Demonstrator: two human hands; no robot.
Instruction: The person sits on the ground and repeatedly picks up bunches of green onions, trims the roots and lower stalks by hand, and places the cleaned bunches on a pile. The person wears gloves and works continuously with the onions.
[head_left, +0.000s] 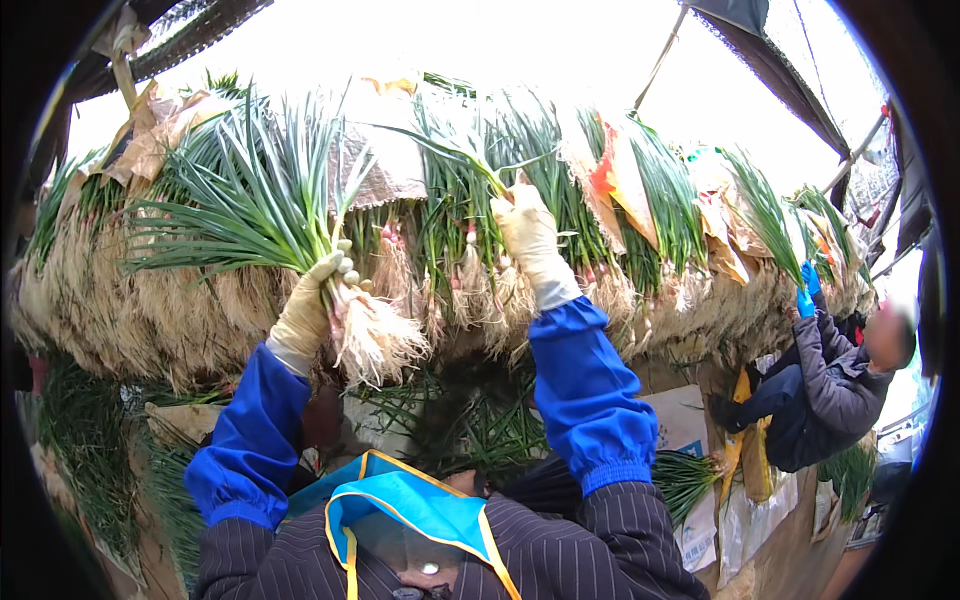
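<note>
My left hand (307, 315), in a cream glove, grips a thick bunch of green garlic (277, 202). Its leaves fan up and to the left, and its pale roots hang below my fingers. Farther right, my right hand (529, 232), gloved the same way, is raised in front of the heap and pinches a green garlic stalk (480, 161) whose leaves spread above the fingertips. The lower end of that stalk is hidden by the hand. Behind both hands runs a long heap of green garlic (225, 300), roots toward me and leaves on top.
Woven sacking (382, 165) partly covers the heap. To the right sits a person (832, 390) in blue gloves, handling leaves. Loose green leaves (495, 420) lie below the heap. A bunch of green garlic (682, 480) rests on white sacks (697, 544) at lower right.
</note>
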